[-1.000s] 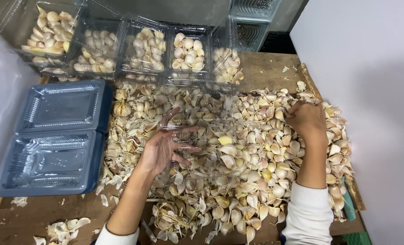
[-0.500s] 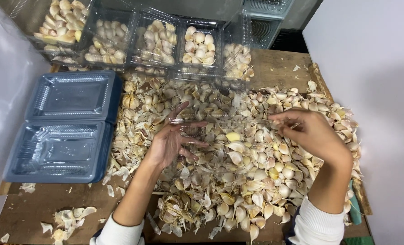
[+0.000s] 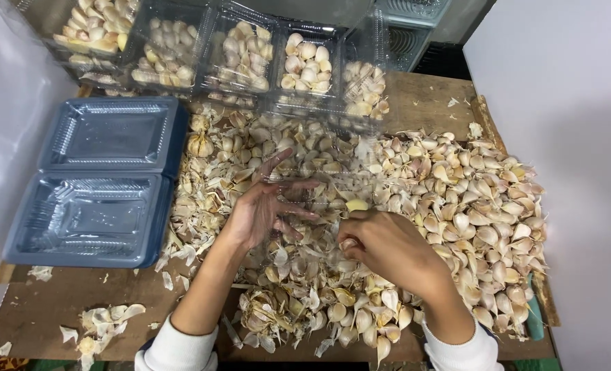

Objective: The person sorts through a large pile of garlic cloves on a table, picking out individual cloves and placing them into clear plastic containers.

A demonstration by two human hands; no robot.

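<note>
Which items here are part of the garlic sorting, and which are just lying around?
In use: left hand, right hand, garlic clove pile, filled clear trays, empty clear container by the left hand.
Lying about: stacked blue-grey trays, loose skins, wooden board.

- A stack of empty clear clamshell boxes [image 3: 103, 182] lies open on the left of the wooden desk [image 3: 429, 103].
- A row of clear boxes filled with peeled cloves [image 3: 240, 51] stands along the far edge.
- Loose papery skins [image 3: 99, 323] lie near the front left corner.
- White walls [image 3: 566, 82] close in both sides.
</note>
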